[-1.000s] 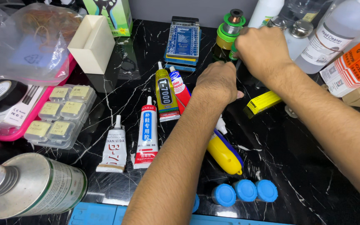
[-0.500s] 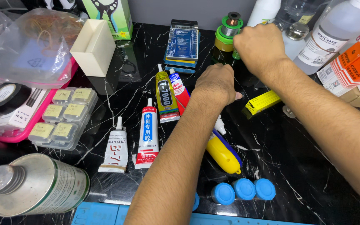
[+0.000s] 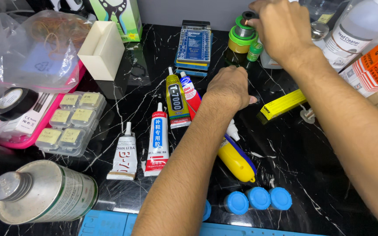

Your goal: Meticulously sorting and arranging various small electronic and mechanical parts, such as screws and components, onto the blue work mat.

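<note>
The right hand (image 3: 283, 32) is at the far edge of the black marble-patterned counter (image 3: 320, 175), its fingers closed on the top of a stack of wire spools (image 3: 243, 37). The stack has not been lifted: it stands upright in its place, with nothing shifted round it that the picture shows, so the handling looks to be at its start. The spools look small and round, a grey one wound with copper-coloured wire on top, green and yellow ones beneath and a dark one at the bottom. A small green-capped bottle (image 3: 254, 51) stands just to their right.

The left hand (image 3: 229, 87) lies nearer, in the middle of the counter, curled into a loose fist with its back to the camera. Whether it holds anything I cannot tell. It rests just right of a red-and-white glue tube (image 3: 190, 95) and a yellow-labelled glue tube (image 3: 176, 101). A yellow bottle (image 3: 236, 159) lies on its side nearer still, beside the forearm, and a flat yellow box (image 3: 281, 105) lies to the right.
</note>
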